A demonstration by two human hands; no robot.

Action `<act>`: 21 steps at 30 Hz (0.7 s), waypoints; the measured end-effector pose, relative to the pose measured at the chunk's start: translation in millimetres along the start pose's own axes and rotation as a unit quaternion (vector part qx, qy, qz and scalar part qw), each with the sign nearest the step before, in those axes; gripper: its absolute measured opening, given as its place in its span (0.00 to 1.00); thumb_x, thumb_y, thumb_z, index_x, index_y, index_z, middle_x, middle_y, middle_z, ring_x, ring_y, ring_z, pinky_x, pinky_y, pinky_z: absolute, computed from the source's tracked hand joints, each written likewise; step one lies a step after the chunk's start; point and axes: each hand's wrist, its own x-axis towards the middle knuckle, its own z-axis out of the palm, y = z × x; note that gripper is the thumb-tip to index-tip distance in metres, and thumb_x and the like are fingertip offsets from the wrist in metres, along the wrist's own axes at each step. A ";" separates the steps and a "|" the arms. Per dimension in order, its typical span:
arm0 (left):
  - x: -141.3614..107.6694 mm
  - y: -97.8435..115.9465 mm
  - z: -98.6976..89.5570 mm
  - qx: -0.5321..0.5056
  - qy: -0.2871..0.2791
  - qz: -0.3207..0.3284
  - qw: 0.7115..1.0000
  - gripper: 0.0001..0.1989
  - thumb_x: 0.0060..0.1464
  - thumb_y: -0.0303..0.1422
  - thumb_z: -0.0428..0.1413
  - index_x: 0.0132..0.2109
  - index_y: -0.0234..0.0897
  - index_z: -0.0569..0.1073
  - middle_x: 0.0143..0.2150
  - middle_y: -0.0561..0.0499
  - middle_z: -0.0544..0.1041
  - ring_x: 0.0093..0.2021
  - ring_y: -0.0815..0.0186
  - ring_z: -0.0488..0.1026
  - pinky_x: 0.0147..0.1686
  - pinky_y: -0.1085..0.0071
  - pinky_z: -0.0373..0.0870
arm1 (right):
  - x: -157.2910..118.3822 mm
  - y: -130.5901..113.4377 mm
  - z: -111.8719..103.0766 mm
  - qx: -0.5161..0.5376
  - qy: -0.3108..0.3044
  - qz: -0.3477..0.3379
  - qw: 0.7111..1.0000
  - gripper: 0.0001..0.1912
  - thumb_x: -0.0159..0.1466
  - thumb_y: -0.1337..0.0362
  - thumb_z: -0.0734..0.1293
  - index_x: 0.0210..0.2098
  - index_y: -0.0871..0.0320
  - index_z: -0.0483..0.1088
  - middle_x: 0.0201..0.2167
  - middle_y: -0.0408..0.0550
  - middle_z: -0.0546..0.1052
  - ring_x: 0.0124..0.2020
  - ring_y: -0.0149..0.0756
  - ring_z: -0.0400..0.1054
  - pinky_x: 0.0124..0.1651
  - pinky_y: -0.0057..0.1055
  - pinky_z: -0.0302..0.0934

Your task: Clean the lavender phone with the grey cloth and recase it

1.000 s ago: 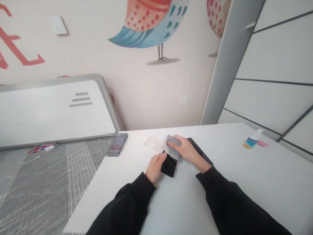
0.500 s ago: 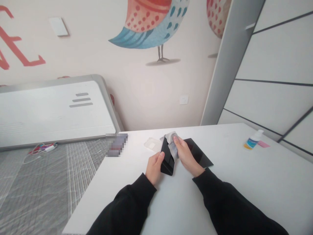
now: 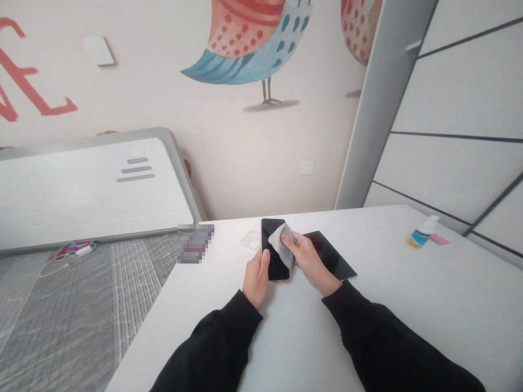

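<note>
My left hand [image 3: 256, 280] grips the lower part of a black smartphone [image 3: 270, 237], holding it screen up on the white table. My right hand [image 3: 306, 258] pinches a grey cleaning cloth [image 3: 281, 245] against the right side of the screen. Under and just right of that hand lies a black tablet [image 3: 333, 255], partly hidden by my fingers and wrist. A clear phone case [image 3: 250, 240] rests just behind the phone, its left part showing.
A small spray bottle [image 3: 420, 234] and a pink pad [image 3: 438, 240] stand at the table's right. A pixelated object [image 3: 195, 243] sits at the left edge. Past that edge are a grey striped floor covering [image 3: 81, 316], tangled cables [image 3: 73, 250] and a large white panel [image 3: 90, 188].
The phone has swung from tilted to nearly straight, its top moving away from me. The cloth now sits lower on the screen, and my right hand has shifted with it.
</note>
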 end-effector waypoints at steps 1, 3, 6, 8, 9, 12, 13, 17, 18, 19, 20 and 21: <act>-2.0 0.6 1.6 -0.001 -0.015 -0.006 1.000 0.33 0.58 0.65 0.44 0.37 0.38 0.70 0.29 0.48 0.77 0.29 0.58 0.77 0.29 0.65 0.73 | 0.7 0.9 -1.3 -0.011 0.009 -0.002 1.000 0.32 0.51 0.33 0.72 0.31 0.58 0.75 0.30 0.49 0.79 0.35 0.43 0.70 0.39 0.34 0.62; -5.3 1.1 4.3 -0.001 -0.044 -0.018 0.999 0.33 0.57 0.66 0.43 0.36 0.39 0.68 0.23 0.52 0.75 0.21 0.60 0.75 0.22 0.66 0.71 | 2.0 3.5 -3.2 -0.030 0.029 -0.005 0.999 0.33 0.53 0.30 0.69 0.27 0.58 0.73 0.26 0.47 0.77 0.31 0.41 0.68 0.36 0.34 0.60; -6.6 0.0 5.9 -0.001 -0.064 -0.028 0.998 0.32 0.57 0.66 0.44 0.35 0.39 0.67 0.21 0.53 0.74 0.19 0.60 0.76 0.21 0.68 0.71 | 2.2 4.7 -3.3 -0.040 0.040 -0.008 0.998 0.35 0.54 0.28 0.66 0.25 0.57 0.72 0.24 0.48 0.75 0.30 0.41 0.67 0.35 0.34 0.60; -5.7 -1.1 5.7 -0.004 -0.068 -0.034 0.997 0.33 0.57 0.66 0.44 0.36 0.38 0.68 0.23 0.52 0.75 0.20 0.59 0.77 0.20 0.68 0.71 | 0.8 1.4 -1.9 -0.031 0.024 -0.011 0.999 0.34 0.54 0.30 0.68 0.29 0.57 0.74 0.27 0.48 0.78 0.31 0.42 0.69 0.36 0.34 0.62; -5.1 -1.4 5.6 -0.006 -0.071 -0.037 0.997 0.33 0.57 0.66 0.44 0.37 0.38 0.68 0.25 0.51 0.76 0.20 0.59 0.77 0.19 0.68 0.71 | -0.1 -1.0 -1.0 -0.024 0.011 -0.013 1.000 0.32 0.54 0.32 0.70 0.33 0.57 0.75 0.30 0.49 0.79 0.33 0.42 0.70 0.37 0.34 0.63; -4.9 -0.5 5.4 -0.011 -0.082 -0.045 0.996 0.33 0.58 0.65 0.44 0.41 0.37 0.69 0.27 0.50 0.78 0.21 0.60 0.78 0.19 0.68 0.72 | -2.3 -6.2 -0.1 -0.016 -0.013 -0.020 1.000 0.32 0.51 0.36 0.75 0.39 0.57 0.76 0.36 0.50 0.81 0.38 0.44 0.73 0.41 0.34 0.65; -5.4 0.4 5.5 -0.011 -0.087 -0.046 0.995 0.32 0.59 0.64 0.44 0.42 0.37 0.69 0.27 0.50 0.78 0.21 0.60 0.78 0.20 0.68 0.72 | -2.4 -6.2 -0.7 -0.019 -0.008 -0.021 1.000 0.31 0.50 0.36 0.75 0.38 0.57 0.76 0.36 0.50 0.80 0.37 0.44 0.72 0.41 0.34 0.65; -8.1 4.1 6.7 0.001 -0.105 -0.040 0.994 0.30 0.58 0.63 0.47 0.36 0.39 0.69 0.21 0.52 0.75 0.21 0.58 0.78 0.22 0.68 0.71 | 0.4 0.7 -5.9 -0.041 0.043 -0.016 0.998 0.33 0.56 0.31 0.68 0.25 0.57 0.71 0.22 0.46 0.73 0.27 0.39 0.66 0.31 0.32 0.59; -8.4 4.2 6.8 0.003 -0.107 -0.040 0.993 0.29 0.58 0.63 0.48 0.35 0.39 0.69 0.20 0.52 0.74 0.21 0.58 0.78 0.22 0.69 0.70 | 1.2 2.0 -6.7 -0.042 0.051 -0.013 0.998 0.34 0.56 0.30 0.66 0.23 0.57 0.69 0.20 0.45 0.71 0.25 0.38 0.65 0.29 0.32 0.57; -8.3 3.9 6.9 0.003 -0.108 -0.042 0.993 0.29 0.58 0.63 0.49 0.35 0.39 0.68 0.19 0.53 0.74 0.21 0.58 0.78 0.22 0.69 0.70 | 1.7 2.4 -6.9 -0.039 0.050 -0.011 0.998 0.35 0.56 0.28 0.65 0.22 0.56 0.68 0.19 0.45 0.70 0.24 0.38 0.64 0.28 0.32 0.57; -7.9 3.2 6.7 0.001 -0.107 -0.045 0.993 0.29 0.58 0.63 0.48 0.36 0.39 0.68 0.19 0.53 0.74 0.21 0.58 0.78 0.21 0.68 0.70 | 1.8 1.6 -6.3 -0.033 0.041 -0.009 0.999 0.35 0.54 0.28 0.66 0.23 0.56 0.69 0.20 0.45 0.71 0.25 0.38 0.65 0.29 0.32 0.58; -7.3 2.2 6.5 -0.003 -0.104 -0.048 0.993 0.30 0.58 0.63 0.47 0.37 0.39 0.69 0.21 0.52 0.74 0.21 0.58 0.78 0.21 0.68 0.71 | 1.6 -0.2 -5.1 -0.024 0.026 -0.008 0.999 0.35 0.53 0.28 0.67 0.26 0.57 0.71 0.22 0.46 0.74 0.27 0.40 0.67 0.31 0.33 0.61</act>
